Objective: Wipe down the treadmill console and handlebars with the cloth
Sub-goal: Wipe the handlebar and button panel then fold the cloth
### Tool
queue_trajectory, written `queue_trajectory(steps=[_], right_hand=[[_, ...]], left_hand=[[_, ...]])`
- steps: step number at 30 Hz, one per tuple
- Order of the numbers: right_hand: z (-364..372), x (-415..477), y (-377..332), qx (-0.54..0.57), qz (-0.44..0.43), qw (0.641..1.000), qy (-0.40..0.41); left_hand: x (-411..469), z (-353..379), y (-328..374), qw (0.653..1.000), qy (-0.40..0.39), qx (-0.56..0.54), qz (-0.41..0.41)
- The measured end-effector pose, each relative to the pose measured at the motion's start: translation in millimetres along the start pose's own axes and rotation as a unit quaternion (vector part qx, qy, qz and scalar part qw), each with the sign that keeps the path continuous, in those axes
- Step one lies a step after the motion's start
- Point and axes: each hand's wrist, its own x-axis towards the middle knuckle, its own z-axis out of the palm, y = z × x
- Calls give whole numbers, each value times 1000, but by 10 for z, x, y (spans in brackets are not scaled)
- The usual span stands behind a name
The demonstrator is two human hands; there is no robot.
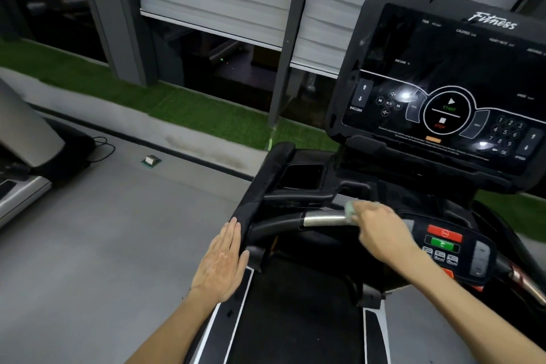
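Observation:
The black treadmill console (443, 83) stands at the upper right with its dark touch panel tilted toward me. Below it runs a handlebar (323, 220) with a silver metal section. My right hand (379, 226) grips a pale green cloth (353, 208) and holds it against the right end of that silver section. My left hand (220, 263) lies flat with straight fingers along the outer side of the black left side rail (251, 201). A lower control pad (443, 242) with red and green buttons sits just right of my right hand.
The treadmill belt (295, 319) runs below between its side strips. Grey floor (118, 230) spreads to the left, with a small box (151, 160) on it and another machine (26, 156) at the far left. A green turf strip (177, 109) borders the windows and blinds.

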Motion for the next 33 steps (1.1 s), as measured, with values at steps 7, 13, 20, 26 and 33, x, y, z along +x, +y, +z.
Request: queue_trajectory(steps=[7,13,20,26,33], right_hand=[[249,183,-469,-18,-119,993,7],[776,427,-1491,-167,-202,959,-107],[800,339,-1316,-51,-184,980,-62],[121,175,-714,25,-91,995,29],[-178,151,-19,-61,86,987,-122]], left_hand=[[12,6,-6,1000,-3,19,-5],[12,-15,7,1000,0,8,-3],[9,13,-17,1000,10,-2,4],[14,64,-40,1000,14,6,-3],[12,57,-29,1000,12,10,-6]])
